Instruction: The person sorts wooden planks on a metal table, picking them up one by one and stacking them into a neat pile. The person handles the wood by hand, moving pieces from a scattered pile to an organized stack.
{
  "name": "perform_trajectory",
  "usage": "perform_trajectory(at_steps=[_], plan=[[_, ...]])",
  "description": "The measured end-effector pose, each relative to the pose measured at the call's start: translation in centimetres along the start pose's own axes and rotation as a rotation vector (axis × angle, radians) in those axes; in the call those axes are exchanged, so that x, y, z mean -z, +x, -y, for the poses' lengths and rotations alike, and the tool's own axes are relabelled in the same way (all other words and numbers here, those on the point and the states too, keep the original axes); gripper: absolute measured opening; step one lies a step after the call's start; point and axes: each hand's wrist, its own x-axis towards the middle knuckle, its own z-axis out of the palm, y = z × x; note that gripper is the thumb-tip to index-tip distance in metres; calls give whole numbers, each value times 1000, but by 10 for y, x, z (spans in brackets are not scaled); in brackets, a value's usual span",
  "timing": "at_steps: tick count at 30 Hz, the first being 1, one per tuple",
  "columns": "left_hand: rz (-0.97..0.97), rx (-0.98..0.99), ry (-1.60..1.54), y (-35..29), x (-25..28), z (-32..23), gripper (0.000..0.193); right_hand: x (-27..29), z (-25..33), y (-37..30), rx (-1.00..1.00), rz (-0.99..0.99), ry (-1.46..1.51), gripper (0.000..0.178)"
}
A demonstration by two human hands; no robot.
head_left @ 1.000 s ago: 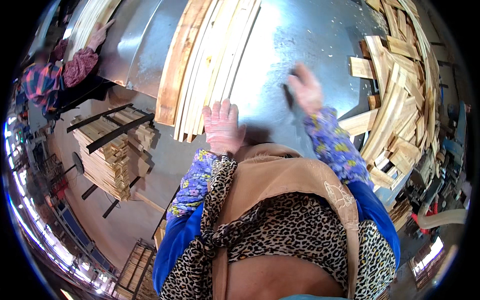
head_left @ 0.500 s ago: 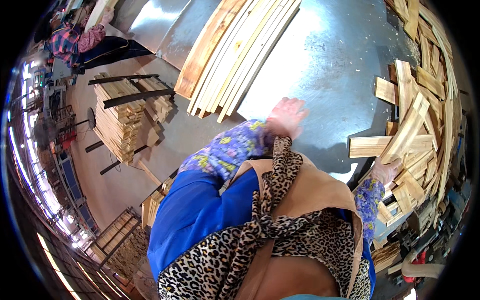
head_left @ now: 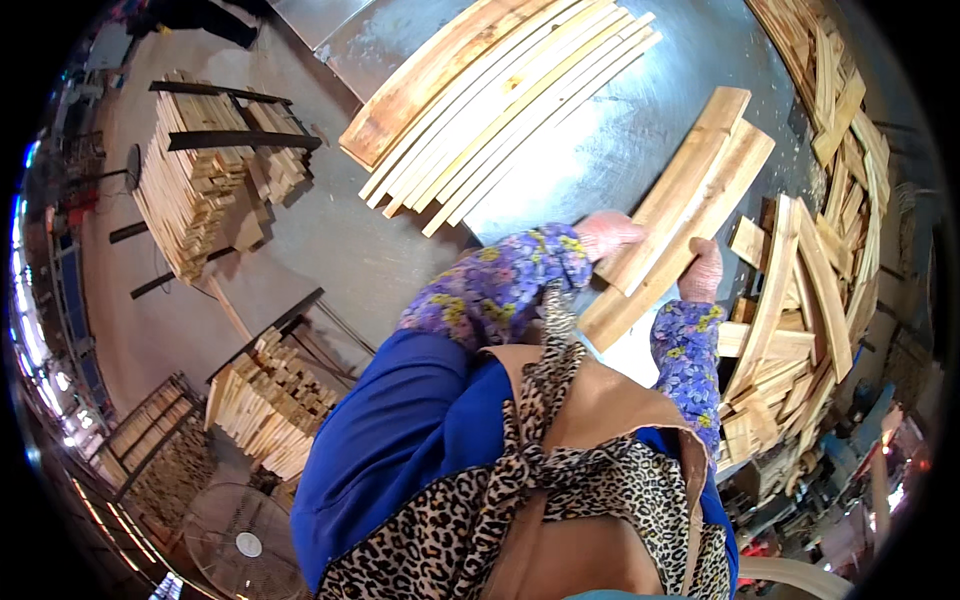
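Two wooden boards lie side by side on the metal table in front of me, both slanting up to the right. My left hand (head_left: 610, 234) grips the near left edge of the left board (head_left: 678, 190), its fingertips partly out of sight. On the opposite side, my right hand (head_left: 703, 270) is closed on the edge of the right board (head_left: 690, 238), thumb on top and the other fingers mostly hidden. A narrow bright gap shows between the boards. Left of them lies a row of long wooden strips (head_left: 500, 110), with a wider board at its outer edge.
A jumbled heap of wood pieces (head_left: 790, 300) covers the right side of the metal table (head_left: 560, 150). Stacked timber on black-armed racks (head_left: 200, 170) stands at the left. More stacked strips (head_left: 270, 400) and a fan (head_left: 247, 545) are at lower left.
Two boards now lie on the table between my hands. My right hand has come inward from the heap with a board; my left hand has gone from empty to a board's edge. The view has shifted.
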Motion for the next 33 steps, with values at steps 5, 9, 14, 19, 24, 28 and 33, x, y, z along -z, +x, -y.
perform_trajectory(at_steps=[5, 9, 14, 19, 24, 28, 33], plan=[[-428, -121, 672, -86, 27, -62, 60, 6, -48, 49, 276, 38, -706, 34], [-553, -323, 1198, -128, 44, -69, 49, -135, -43, 17, 162, 181, -854, 31], [-606, -692, 1411, -168, 66, -80, 47, -220, -67, -15, 109, 410, -342, 71], [-534, -871, 1414, -161, 101, -59, 52, -146, -24, -2, 258, 280, -829, 81], [-492, -705, 1430, -144, 79, -90, 60, 10, 74, -5, 485, -296, -1612, 100], [-361, -766, 1460, -70, 30, -126, 62, 144, 104, -15, 207, -574, -1694, 101], [-199, -899, 1640, 101, -42, -201, 71, 171, 125, -14, -78, -476, -1697, 109]])
